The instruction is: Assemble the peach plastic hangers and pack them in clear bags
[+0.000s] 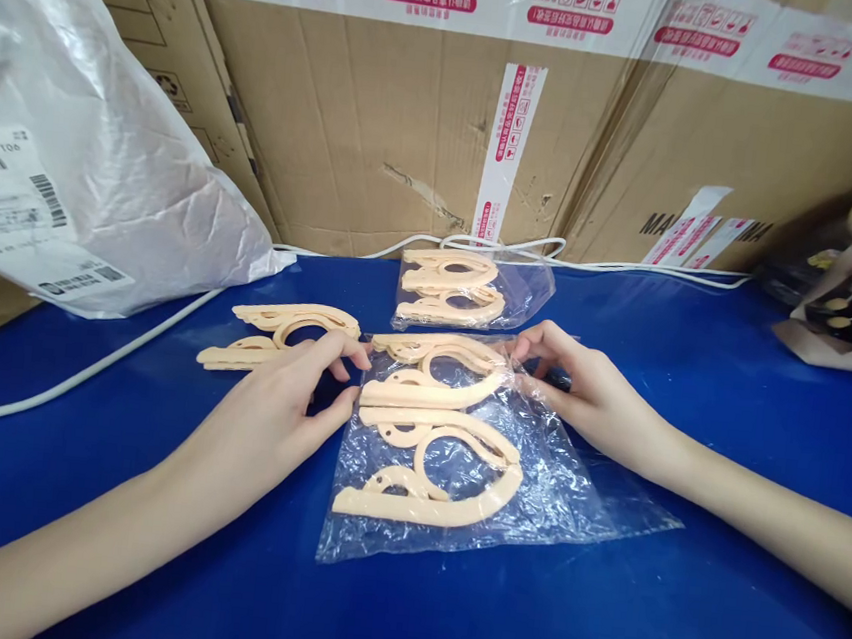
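Note:
A clear plastic bag (573,510) lies on the blue table with cream folding hangers inside. One folded hanger (453,508) is nearer to me; another hanger (426,395) lies just beyond it. The fingertips and thumb of my left hand (278,401) are curled at the bag's left edge. On the other side, my right hand (584,395) pinches the bag's upper right part, by the tip of the farther hanger. Beside my left hand lies a loose folded hanger (242,354), partly covered by the fingers.
Behind the hands is a smaller clear bag (530,291) with more cream hangers. A white cable (403,247) runs along the back of the blue table (442,622). Large cardboard boxes (386,105) stand behind. A white plastic parcel (147,162) leans at left; a dark bag (815,267) sits at right.

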Tool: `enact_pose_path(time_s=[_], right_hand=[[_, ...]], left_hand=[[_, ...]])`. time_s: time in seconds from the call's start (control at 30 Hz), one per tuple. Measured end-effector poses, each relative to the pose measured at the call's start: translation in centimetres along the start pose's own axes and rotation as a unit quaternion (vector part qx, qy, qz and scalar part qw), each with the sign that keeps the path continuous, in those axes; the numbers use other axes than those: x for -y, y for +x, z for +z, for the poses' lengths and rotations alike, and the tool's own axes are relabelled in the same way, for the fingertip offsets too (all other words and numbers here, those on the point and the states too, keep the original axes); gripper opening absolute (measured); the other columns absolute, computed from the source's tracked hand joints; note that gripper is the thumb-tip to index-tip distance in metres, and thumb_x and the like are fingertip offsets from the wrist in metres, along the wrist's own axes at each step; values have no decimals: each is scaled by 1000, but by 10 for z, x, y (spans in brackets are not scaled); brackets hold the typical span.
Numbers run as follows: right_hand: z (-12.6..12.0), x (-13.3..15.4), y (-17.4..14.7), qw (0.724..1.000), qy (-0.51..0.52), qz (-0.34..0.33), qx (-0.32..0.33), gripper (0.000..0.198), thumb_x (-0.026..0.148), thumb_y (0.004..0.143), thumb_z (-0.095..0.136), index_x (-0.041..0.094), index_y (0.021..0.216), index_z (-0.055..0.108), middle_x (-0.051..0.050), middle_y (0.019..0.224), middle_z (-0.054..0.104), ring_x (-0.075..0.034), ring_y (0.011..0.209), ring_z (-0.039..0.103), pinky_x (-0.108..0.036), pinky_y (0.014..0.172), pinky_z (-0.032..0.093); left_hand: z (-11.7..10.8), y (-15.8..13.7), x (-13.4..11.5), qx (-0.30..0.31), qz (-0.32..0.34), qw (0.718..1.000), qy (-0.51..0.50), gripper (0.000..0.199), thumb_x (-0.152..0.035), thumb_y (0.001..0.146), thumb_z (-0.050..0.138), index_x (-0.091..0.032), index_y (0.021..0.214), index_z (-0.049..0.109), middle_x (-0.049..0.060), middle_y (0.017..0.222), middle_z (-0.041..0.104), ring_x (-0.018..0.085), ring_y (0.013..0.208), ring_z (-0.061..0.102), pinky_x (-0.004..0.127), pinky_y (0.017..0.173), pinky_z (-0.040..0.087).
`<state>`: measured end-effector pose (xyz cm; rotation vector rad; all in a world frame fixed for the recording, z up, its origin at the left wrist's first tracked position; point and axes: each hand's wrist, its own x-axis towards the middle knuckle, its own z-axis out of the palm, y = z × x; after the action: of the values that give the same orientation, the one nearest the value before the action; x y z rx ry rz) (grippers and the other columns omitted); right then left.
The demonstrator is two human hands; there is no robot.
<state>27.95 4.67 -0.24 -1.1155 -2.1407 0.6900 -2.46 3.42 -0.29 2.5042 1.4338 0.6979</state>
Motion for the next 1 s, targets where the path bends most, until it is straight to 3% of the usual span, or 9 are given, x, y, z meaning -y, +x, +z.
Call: enact_pose_path(time_s=[0.3,0.47,0.63,0.77,0.87,1.0], right_hand=[[0,-1,2,1000,4,14,-7,17,35,92,59,22,95,48,-2,100,71,-15,83,63,-30,67,48],[1,2,-1,999,-42,11,-28,15,33,91,60,22,94,50,-1,94,73,-16,84,67,-28,67,48],[4,7,-3,991,-115,-12,-67,10,30,92,57,24,92,50,0,97,73,-17,87,71,-29,70,51],[5,10,-6,982,-152,-17,-107,13,30,90,60,25,88,49,2,90,74,-19,87,73,-31,70,52],[5,11,-8,983,-147,-27,-102,12,29,91,60,24,88,49,2,90,74,-19,86,73,-31,71,53],[3,10,-9,987,-140,-25,-77,10,30,91,59,24,90,51,2,93,74,-18,86,72,-31,71,53]], left_hand=[[0,-1,3,8,-11,1000,0,10,-31,90,48,-24,97,51,4,99,66,18,74,59,31,61,48],[-4,-1,1,14,-41,999,13,13,-32,88,50,-24,97,52,3,100,62,18,77,58,32,65,47],[-6,0,-1,13,-21,1000,5,9,-30,88,48,-23,92,52,3,116,59,17,81,57,33,72,48],[-5,-2,3,17,-16,1000,9,9,-31,88,49,-23,92,51,3,115,60,17,82,57,32,70,47],[-9,-1,2,-9,5,999,41,13,-29,91,48,-23,101,52,3,116,60,18,88,59,32,73,49],[-25,5,2,-85,82,976,182,21,-28,96,43,-21,112,53,6,124,58,24,109,58,36,86,49]])
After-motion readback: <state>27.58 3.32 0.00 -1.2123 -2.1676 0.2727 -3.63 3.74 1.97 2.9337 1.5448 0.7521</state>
